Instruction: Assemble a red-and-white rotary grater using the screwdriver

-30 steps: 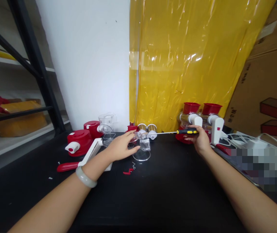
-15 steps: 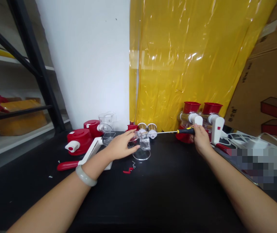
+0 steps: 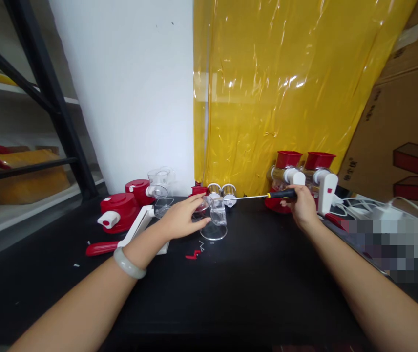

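My left hand (image 3: 184, 216) is wrapped round the clear plastic housing (image 3: 218, 213) of a grater, which rests on the black table with its round clear rim (image 3: 213, 233) facing me. My right hand (image 3: 304, 208) grips the black and yellow handle of a screwdriver (image 3: 247, 197). The screwdriver lies nearly level, and its thin shaft points left with the tip at the upper part of the housing; the exact contact point is too small to make out. Below the housing lie small red plastic pieces (image 3: 193, 255) and several screws (image 3: 201, 246).
Red grater bases (image 3: 118, 213) and a white crank with a red handle (image 3: 102, 248) stand at left. Metal grating drums (image 3: 228, 193) sit behind the housing. Two assembled graters (image 3: 321, 181) are at right, near white cables (image 3: 359, 208). A black shelf frame (image 3: 53, 100) rises at left.
My right hand has shifted its hold a little on the screwdriver handle, with the fingers more spread. The left hand and the housing stay in place; the view has moved slightly.
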`<state>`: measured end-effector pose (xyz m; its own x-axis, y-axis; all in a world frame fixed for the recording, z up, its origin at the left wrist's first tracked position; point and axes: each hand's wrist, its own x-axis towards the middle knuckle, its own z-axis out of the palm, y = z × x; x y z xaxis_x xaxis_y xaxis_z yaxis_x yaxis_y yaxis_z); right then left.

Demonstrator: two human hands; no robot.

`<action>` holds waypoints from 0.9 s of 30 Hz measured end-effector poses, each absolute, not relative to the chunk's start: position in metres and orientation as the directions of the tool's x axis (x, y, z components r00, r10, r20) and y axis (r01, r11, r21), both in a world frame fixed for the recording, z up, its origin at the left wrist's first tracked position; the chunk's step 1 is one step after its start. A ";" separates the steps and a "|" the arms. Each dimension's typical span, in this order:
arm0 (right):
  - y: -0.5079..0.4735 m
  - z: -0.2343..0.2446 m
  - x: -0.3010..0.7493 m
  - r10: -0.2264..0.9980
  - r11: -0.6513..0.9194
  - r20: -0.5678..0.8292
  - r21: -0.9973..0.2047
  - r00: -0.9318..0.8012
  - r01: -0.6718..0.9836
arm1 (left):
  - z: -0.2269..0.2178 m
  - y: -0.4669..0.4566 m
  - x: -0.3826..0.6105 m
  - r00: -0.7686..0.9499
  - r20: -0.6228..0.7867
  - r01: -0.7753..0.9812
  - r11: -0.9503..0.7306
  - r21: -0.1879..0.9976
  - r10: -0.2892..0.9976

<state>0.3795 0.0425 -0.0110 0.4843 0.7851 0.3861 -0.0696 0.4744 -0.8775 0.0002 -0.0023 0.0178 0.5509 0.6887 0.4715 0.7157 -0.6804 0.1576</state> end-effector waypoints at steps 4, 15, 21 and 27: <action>0.044 -0.015 0.386 0.731 0.483 0.471 -0.868 0.494 0.113 | 0.016 -0.002 0.002 0.558 0.473 0.705 -0.690 0.163 0.682; 0.040 -0.006 0.381 0.815 0.501 0.399 -0.849 0.420 -0.165 | 0.015 -0.002 0.002 0.574 0.471 0.695 -0.703 0.154 0.670; 0.041 -0.006 0.380 0.801 0.464 0.370 -0.881 0.471 -0.097 | 0.016 -0.003 0.003 0.563 0.469 0.699 -0.695 0.170 0.681; 0.041 -0.006 0.380 0.780 0.449 0.346 -0.890 0.522 -0.081 | 0.017 -0.004 0.004 0.560 0.465 0.712 -0.685 0.151 0.685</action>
